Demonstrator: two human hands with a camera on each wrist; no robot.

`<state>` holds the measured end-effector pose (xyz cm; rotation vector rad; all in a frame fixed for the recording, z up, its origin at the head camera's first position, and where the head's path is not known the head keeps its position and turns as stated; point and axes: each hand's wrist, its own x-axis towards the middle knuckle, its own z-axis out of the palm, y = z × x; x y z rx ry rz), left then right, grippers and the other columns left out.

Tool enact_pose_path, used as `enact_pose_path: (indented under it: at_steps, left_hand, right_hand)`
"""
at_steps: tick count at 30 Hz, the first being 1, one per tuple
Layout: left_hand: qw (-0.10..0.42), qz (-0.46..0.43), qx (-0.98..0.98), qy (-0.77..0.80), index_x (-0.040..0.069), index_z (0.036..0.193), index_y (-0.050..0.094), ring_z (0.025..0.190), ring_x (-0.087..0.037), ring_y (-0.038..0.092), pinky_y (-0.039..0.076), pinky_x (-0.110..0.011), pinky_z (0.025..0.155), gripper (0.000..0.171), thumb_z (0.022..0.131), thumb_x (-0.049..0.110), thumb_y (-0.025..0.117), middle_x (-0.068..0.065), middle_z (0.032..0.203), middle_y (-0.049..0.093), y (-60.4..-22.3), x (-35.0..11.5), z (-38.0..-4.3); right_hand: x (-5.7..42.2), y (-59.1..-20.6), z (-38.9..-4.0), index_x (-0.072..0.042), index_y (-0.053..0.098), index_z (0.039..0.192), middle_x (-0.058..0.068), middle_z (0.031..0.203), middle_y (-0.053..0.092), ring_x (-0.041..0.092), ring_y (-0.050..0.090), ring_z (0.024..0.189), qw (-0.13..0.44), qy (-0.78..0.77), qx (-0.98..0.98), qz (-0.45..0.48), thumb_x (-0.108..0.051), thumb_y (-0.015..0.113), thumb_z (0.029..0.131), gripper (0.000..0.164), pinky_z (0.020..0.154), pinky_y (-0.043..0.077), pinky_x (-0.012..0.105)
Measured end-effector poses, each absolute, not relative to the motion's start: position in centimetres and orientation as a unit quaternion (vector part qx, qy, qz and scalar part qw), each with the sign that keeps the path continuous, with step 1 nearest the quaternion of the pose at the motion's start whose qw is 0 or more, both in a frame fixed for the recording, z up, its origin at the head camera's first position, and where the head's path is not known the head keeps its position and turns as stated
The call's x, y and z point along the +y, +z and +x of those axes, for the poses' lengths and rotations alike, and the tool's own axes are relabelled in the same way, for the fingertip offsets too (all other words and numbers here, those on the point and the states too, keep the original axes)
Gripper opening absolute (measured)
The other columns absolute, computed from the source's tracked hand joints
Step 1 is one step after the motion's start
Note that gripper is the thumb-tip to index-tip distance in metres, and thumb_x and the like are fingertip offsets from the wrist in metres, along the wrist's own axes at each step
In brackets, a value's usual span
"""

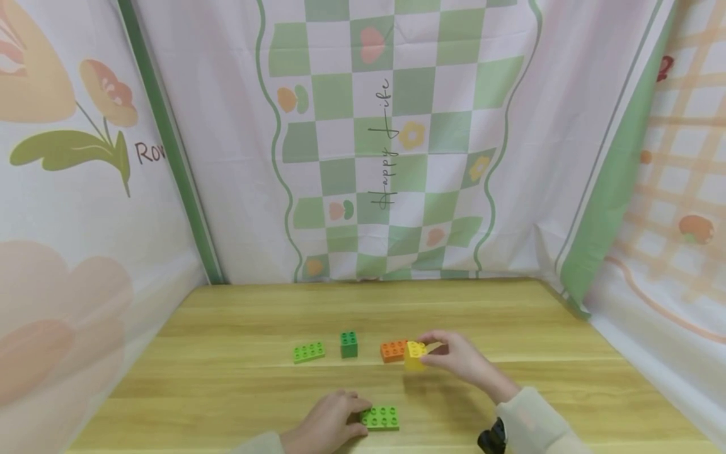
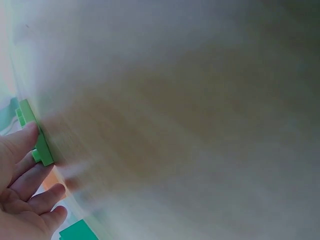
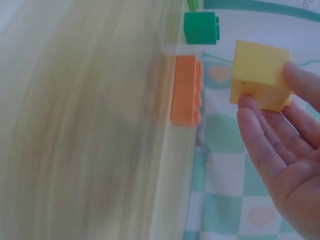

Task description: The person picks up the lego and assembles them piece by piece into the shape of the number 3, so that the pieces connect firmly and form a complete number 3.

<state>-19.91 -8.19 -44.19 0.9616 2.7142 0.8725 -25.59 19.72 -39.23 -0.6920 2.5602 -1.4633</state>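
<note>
1. Pinching a yellow brick [image 1: 415, 358] between thumb and fingers, the right hand [image 1: 460, 360] holds it off the wooden table [image 1: 215, 403], studs facing up in the head view.
2. The left hand [image 1: 331, 419] grips the left end of the near light-green plate [image 1: 383, 419] with thumb and fingers. That plate is at the table's front, its two rows of studs upward.
3. Beyond the hands, three pieces stand well apart from one another in a rough row — the far light-green plate [image 1: 309, 353] on the left, the dark-green brick [image 1: 348, 345] next, then the orange brick [image 1: 392, 352].
4. From the head, the yellow brick overlaps the orange one's right end; the right wrist view shows a gap between them.
5. Behind the table hangs a checked cloth [image 1: 374, 139] — green and white, lettered "Happy Life".
</note>
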Motion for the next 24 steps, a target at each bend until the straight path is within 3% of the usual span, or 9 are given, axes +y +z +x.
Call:
enact_pose_path:
  at_steps: [24]
  left_hand:
    - [0.065,0.324,0.898,0.292,0.012,0.114,0.065,0.085,0.003,0.053,0.046,-0.019,0.068,0.034,0.081,0.022,0.07,0.01,0.102,0.062,-44.3,-8.1,-20.0]
  right_hand:
    - [17.2,-40.3,-23.2,0.002,0.059,0.111,0.015,0.11,0.057,0.025,0.059,0.084,0.102,-0.508,0.815,-0.261,-0.014,0.069,0.083,0.034,0.067,0.051,0.029]
